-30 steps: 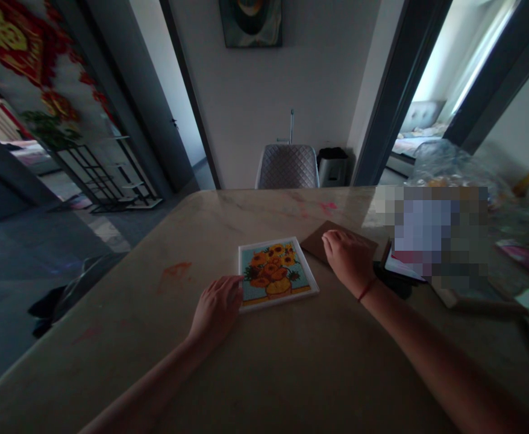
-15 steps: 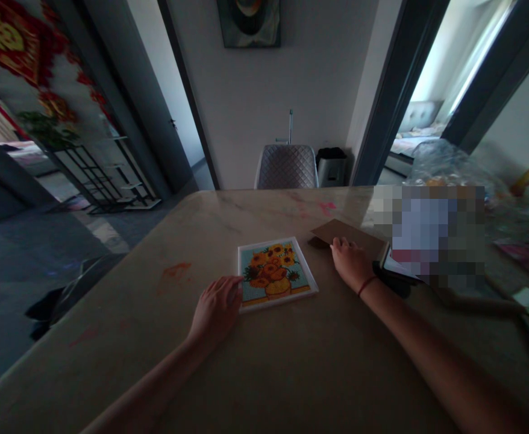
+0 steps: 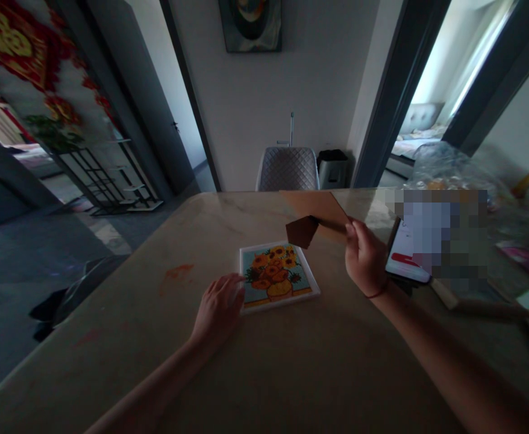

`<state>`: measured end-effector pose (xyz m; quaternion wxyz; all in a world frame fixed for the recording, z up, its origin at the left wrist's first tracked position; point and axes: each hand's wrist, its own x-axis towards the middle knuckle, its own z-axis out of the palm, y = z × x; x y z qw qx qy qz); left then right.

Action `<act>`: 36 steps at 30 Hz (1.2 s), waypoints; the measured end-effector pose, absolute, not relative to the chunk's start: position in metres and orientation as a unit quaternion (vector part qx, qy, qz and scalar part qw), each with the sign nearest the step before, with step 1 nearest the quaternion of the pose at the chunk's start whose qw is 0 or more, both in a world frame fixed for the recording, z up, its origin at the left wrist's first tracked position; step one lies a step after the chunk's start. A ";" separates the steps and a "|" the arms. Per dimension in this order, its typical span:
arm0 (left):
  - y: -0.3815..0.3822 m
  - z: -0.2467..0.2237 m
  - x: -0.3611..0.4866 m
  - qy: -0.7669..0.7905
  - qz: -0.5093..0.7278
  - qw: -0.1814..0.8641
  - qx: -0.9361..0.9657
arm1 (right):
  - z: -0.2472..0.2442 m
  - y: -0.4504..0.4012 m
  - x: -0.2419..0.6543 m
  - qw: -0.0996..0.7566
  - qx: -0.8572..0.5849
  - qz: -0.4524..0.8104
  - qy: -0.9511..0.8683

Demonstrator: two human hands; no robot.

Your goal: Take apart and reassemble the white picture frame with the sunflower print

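Note:
A white-framed picture (image 3: 277, 276) of sunflowers in a vase lies flat on the table, face up. Its left edge is gripped by my left hand (image 3: 222, 301), fingers bent over the rim. My right hand (image 3: 364, 256) is closed on the near right corner of a brown backing board (image 3: 321, 208), thumb on top. This board is tilted and raised above the table, right of and beyond the picture. From its underside sticks out a darker brown stand flap (image 3: 302, 232), over the picture's far right corner.
Right of my right hand a phone (image 3: 409, 256) with a lit screen lies beside a partly blurred patch. Clear plastic wrapping (image 3: 445, 163) is heaped at the far right. A quilted chair (image 3: 288, 169) stands behind the stone-patterned table (image 3: 178, 337).
My right hand has picked the brown board up off the table, tilting it and baring its stand flap. More of the phone shows. My left hand stays at the picture's edge.

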<state>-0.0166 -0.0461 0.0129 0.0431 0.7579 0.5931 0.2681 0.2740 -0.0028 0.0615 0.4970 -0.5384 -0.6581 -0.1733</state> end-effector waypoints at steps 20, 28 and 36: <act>-0.045 0.016 -0.017 0.632 0.404 0.187 0.635 | 0.031 -0.017 0.213 0.620 -0.489 0.310 -0.529; -0.046 0.014 -0.018 0.627 0.447 0.227 0.596 | 0.049 -0.014 0.242 0.541 -0.467 0.083 -0.694; -0.050 0.024 -0.014 0.578 0.504 0.360 0.532 | 0.051 -0.023 0.234 0.277 -0.359 0.055 -0.890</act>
